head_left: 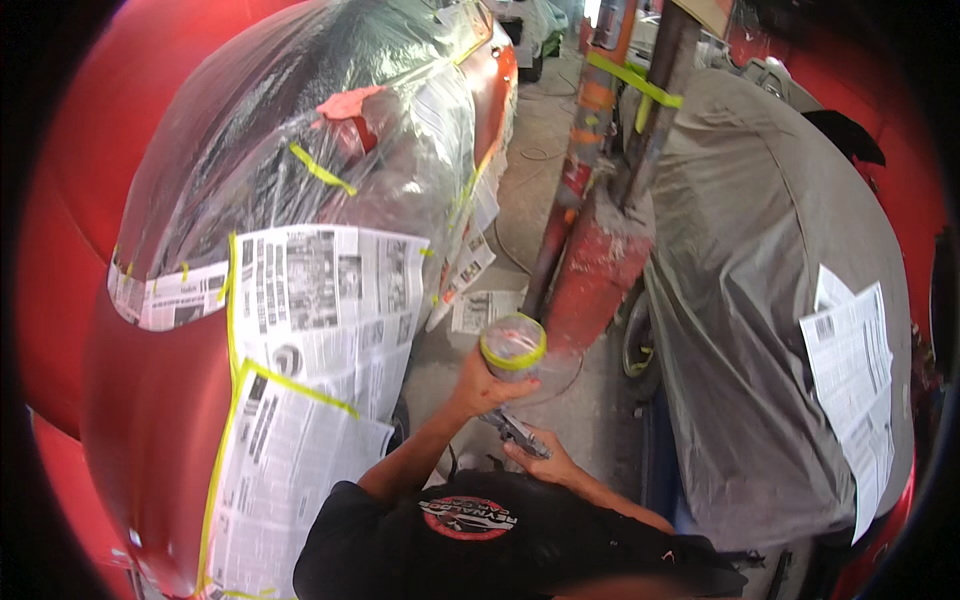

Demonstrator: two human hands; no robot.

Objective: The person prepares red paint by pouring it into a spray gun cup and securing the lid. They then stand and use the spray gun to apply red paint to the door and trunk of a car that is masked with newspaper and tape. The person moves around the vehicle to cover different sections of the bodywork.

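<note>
My left hand (484, 386) is closed around a clear, round plastic cup (513, 340) with a band of yellow-green tape near its rim. A little pinkish residue shows inside the cup. Just below it, the fingers of my right hand (549, 458) wrap a grey metal spray gun (516, 432). Whether the cup is joined to the gun I cannot tell, as my left hand covers that spot. Both are held out in front of my black shirt, over the floor between two covered cars.
To the left stands a red car (160, 420), masked with clear plastic film (270, 130), newspaper (330, 290) and yellow tape. A red post base (597, 275) rises ahead. On the right, a grey cover (750, 300) drapes another car, with paper sheets (850, 365) on it. A hose (510, 250) crosses the floor.
</note>
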